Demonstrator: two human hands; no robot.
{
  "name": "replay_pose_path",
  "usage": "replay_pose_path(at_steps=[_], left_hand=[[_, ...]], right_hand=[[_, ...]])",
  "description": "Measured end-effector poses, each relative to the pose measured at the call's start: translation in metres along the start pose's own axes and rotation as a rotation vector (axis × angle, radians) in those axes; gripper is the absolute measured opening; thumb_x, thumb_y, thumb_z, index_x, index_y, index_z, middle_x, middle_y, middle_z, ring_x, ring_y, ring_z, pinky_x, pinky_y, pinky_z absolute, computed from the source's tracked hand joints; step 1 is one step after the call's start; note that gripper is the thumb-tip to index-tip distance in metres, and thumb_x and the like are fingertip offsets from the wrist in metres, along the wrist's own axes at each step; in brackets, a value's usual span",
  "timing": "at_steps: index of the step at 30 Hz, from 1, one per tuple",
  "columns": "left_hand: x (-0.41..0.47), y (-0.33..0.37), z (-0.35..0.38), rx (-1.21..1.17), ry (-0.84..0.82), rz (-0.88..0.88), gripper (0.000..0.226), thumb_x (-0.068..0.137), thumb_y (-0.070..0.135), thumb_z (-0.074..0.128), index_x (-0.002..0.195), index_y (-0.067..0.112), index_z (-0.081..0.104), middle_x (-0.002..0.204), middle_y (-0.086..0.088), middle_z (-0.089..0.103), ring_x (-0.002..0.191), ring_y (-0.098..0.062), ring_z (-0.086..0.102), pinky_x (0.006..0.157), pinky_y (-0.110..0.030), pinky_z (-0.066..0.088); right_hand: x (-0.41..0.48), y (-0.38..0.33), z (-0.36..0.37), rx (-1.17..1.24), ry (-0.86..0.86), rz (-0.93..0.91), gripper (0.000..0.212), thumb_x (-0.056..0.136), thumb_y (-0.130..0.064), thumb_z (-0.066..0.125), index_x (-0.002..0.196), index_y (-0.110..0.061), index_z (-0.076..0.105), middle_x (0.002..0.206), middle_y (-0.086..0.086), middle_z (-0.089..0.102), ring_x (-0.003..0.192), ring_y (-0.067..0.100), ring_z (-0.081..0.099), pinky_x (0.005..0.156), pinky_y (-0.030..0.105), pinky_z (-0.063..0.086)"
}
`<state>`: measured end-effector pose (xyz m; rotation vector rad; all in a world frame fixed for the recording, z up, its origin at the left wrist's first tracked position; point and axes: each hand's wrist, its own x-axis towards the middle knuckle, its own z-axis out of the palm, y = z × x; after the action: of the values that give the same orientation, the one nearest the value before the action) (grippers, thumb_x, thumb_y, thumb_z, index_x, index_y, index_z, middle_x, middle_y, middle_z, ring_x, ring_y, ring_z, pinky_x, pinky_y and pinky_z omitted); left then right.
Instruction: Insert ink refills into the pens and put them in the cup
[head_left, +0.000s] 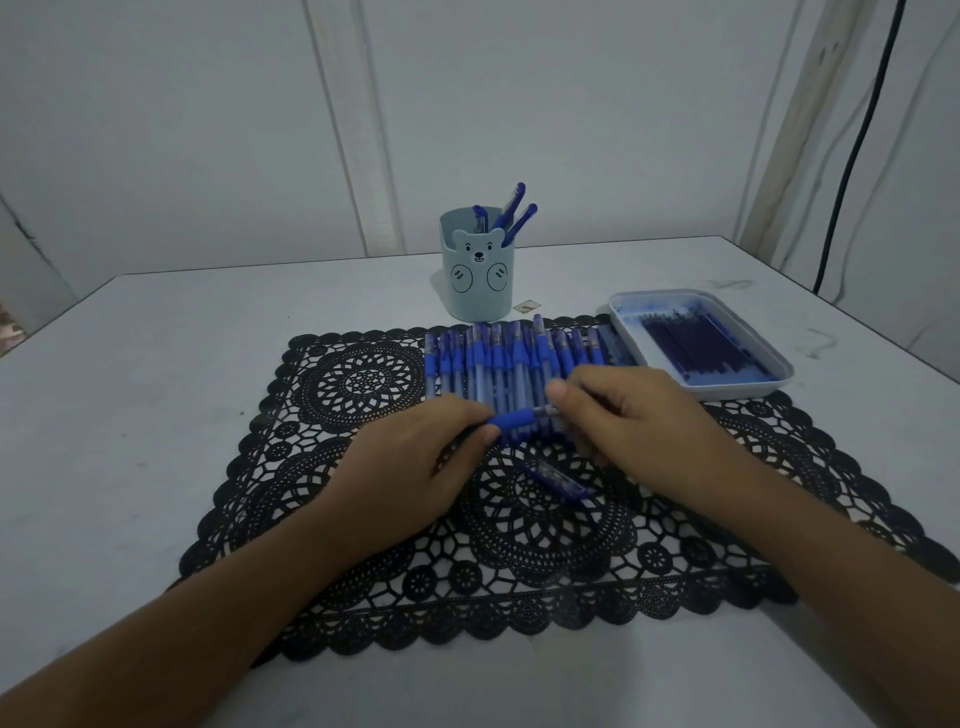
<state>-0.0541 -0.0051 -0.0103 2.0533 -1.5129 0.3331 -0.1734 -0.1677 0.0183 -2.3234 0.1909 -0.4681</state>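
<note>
Head view. Both hands meet over a black lace mat (363, 384) on the white surface (156, 389), sharing one blue pen (517, 420). The left hand (410, 473) curls around the pen's blue grip section; the right hand (639, 421) pinches the opposite, paler end between thumb and fingertips. The pen's long axis runs left to right, nearly level, crosswise to the viewer. The bear-faced cup (475, 280), already holding three pens (511, 213), stands straight ahead beyond a row of pens (498, 364) laid side by side, about midway between the hands and marginally closer to the left. Its mouth faces up, so the held pen would probably need turning upright and carrying forward over the row. The tray (748, 391) of ink refills (701, 348) lies forward and right, nearer the right hand. A short blue pen part (556, 479), possibly a cap, rests on the mat below the hands.
</note>
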Motion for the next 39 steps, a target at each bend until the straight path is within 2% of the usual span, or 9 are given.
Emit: replay_pose_path(at_steps=[2, 5, 8, 12, 16, 20, 30, 34, 39], left_hand=[[-0.0002, 0.0006, -0.0001, 0.0, -0.001, 0.001, 0.038, 0.091, 0.042, 0.033, 0.099, 0.02, 0.063, 0.073, 0.02, 0.049, 0.068, -0.004, 0.049, 0.056, -0.01, 0.036], [0.0003, -0.0001, -0.0006, -0.022, 0.007, -0.029, 0.04, 0.09, 0.044, 0.032, 0.1, 0.021, 0.063, 0.071, 0.02, 0.05, 0.065, -0.003, 0.05, 0.054, -0.011, 0.037], [-0.0002, 0.0002, 0.0006, 0.005, -0.006, 0.007, 0.037, 0.091, 0.042, 0.034, 0.099, 0.02, 0.063, 0.073, 0.019, 0.05, 0.066, -0.003, 0.049, 0.055, -0.011, 0.037], [-0.0003, -0.0009, 0.0002, -0.014, 0.003, -0.005, 0.036, 0.091, 0.042, 0.034, 0.099, 0.021, 0.062, 0.071, 0.025, 0.044, 0.063, 0.007, 0.046, 0.057, -0.007, 0.036], [-0.001, 0.0007, 0.001, 0.033, -0.002, 0.029, 0.034, 0.091, 0.04, 0.035, 0.098, 0.02, 0.062, 0.074, 0.019, 0.049, 0.062, 0.0, 0.046, 0.053, -0.015, 0.041], [-0.0009, 0.0009, -0.0007, 0.031, -0.002, 0.02, 0.035, 0.091, 0.04, 0.035, 0.098, 0.02, 0.063, 0.074, 0.02, 0.047, 0.066, -0.001, 0.046, 0.055, -0.007, 0.034], [-0.0007, 0.0026, -0.0006, 0.069, 0.027, 0.032, 0.03, 0.091, 0.037, 0.037, 0.094, 0.019, 0.06, 0.072, 0.022, 0.044, 0.063, -0.001, 0.046, 0.052, -0.004, 0.034], [0.001, -0.0014, 0.001, 0.016, 0.06, -0.054, 0.037, 0.089, 0.043, 0.033, 0.097, 0.021, 0.061, 0.069, 0.028, 0.043, 0.07, 0.005, 0.051, 0.054, -0.008, 0.038], [0.0015, -0.0019, -0.0001, 0.015, 0.084, -0.084, 0.041, 0.089, 0.045, 0.031, 0.105, 0.021, 0.062, 0.074, 0.03, 0.044, 0.069, 0.009, 0.05, 0.055, -0.006, 0.032]], right_hand=[[-0.0011, -0.0018, -0.0001, 0.012, -0.013, 0.013, 0.032, 0.09, -0.042, 0.039, 0.07, -0.024, 0.055, 0.061, 0.0, 0.059, 0.054, 0.015, 0.052, 0.054, 0.023, 0.043], [-0.0018, -0.001, -0.0011, -0.001, -0.066, -0.023, 0.015, 0.091, -0.035, 0.046, 0.077, -0.029, 0.049, 0.064, -0.004, 0.054, 0.053, 0.005, 0.046, 0.053, 0.02, 0.039], [-0.0009, -0.0004, -0.001, -0.034, -0.06, -0.014, 0.028, 0.093, -0.037, 0.04, 0.068, -0.027, 0.049, 0.058, -0.005, 0.055, 0.051, 0.006, 0.048, 0.055, 0.025, 0.043], [-0.002, -0.0001, -0.0009, -0.031, -0.11, -0.044, 0.013, 0.091, -0.035, 0.044, 0.079, -0.031, 0.046, 0.06, -0.006, 0.051, 0.05, 0.004, 0.043, 0.05, 0.019, 0.037], [-0.0018, -0.0004, -0.0001, -0.049, -0.098, -0.034, 0.029, 0.092, -0.039, 0.037, 0.068, -0.029, 0.047, 0.058, -0.004, 0.052, 0.053, 0.008, 0.047, 0.055, 0.026, 0.041], [-0.0017, 0.002, -0.0001, -0.062, -0.154, -0.049, 0.014, 0.092, -0.036, 0.044, 0.079, -0.031, 0.045, 0.063, -0.003, 0.051, 0.053, 0.004, 0.041, 0.052, 0.02, 0.034], [0.0001, 0.0007, -0.0016, -0.086, -0.114, 0.006, 0.025, 0.089, -0.042, 0.042, 0.071, -0.028, 0.051, 0.064, -0.006, 0.051, 0.054, 0.004, 0.042, 0.053, 0.02, 0.034], [-0.0011, 0.004, -0.0075, -0.248, -0.271, 0.09, 0.038, 0.081, -0.059, 0.041, 0.086, -0.024, 0.054, 0.07, -0.009, 0.053, 0.058, 0.003, 0.045, 0.054, 0.018, 0.035], [-0.0052, 0.004, -0.0034, -0.463, -0.381, -0.064, 0.026, 0.081, -0.051, 0.056, 0.096, -0.03, 0.056, 0.091, -0.014, 0.048, 0.081, 0.002, 0.047, 0.071, 0.019, 0.041]])
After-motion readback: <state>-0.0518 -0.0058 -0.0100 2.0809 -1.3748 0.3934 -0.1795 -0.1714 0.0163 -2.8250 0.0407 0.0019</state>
